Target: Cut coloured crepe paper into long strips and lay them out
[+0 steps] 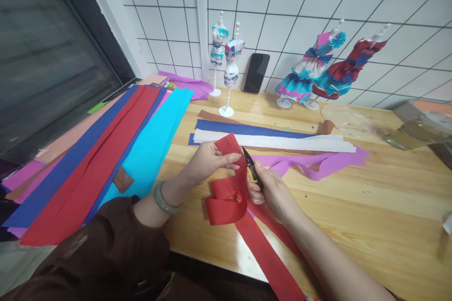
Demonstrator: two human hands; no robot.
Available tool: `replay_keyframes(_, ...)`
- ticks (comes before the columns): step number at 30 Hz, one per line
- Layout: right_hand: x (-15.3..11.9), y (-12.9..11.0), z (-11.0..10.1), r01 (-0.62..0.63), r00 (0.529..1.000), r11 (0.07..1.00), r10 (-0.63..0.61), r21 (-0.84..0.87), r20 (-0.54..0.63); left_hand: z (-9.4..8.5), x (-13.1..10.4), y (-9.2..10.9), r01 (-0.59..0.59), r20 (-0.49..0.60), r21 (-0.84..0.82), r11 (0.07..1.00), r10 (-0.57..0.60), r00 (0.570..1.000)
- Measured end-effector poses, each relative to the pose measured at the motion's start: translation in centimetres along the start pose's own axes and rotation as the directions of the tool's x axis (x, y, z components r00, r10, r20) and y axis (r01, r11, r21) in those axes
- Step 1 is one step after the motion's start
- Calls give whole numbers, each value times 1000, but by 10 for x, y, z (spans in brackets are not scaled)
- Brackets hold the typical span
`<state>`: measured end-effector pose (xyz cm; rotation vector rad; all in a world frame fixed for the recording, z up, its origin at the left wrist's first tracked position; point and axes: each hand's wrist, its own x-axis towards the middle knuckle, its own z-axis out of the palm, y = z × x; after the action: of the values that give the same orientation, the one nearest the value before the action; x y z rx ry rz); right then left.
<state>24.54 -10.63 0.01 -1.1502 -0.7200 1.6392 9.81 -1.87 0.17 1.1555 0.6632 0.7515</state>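
Observation:
My left hand (208, 162) pinches the upper end of a red crepe paper strip (222, 211), thumb on top, fingers behind. The strip loops below the hand, and a long tail runs down over the table's front edge. My right hand (271, 190) is closed around small black-and-yellow scissors (253, 168). Their dark blades point up and left, right beside the edge of the red paper near my left fingertips. Whether the blades touch the paper, I cannot tell.
Blue, red and cyan paper strips (148, 146) are stacked at left. White (275, 141) and purple (318, 164) strips lie behind my hands. Along the tiled wall stand small mannequins (231, 63), a phone (257, 73) and dressed mannequins (307, 73). A clear container (416, 131) sits at right.

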Motion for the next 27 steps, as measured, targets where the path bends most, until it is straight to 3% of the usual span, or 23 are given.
replay_keyframes(14,1,0,0,-18,999,998,17,63,29,3,-2,0,11,25,52,999,-13,1000)
replay_keyframes(27,-1,-1,1,60,998,997,-59,-57,17,6,-3,1,18,30,81,997,-20,999)
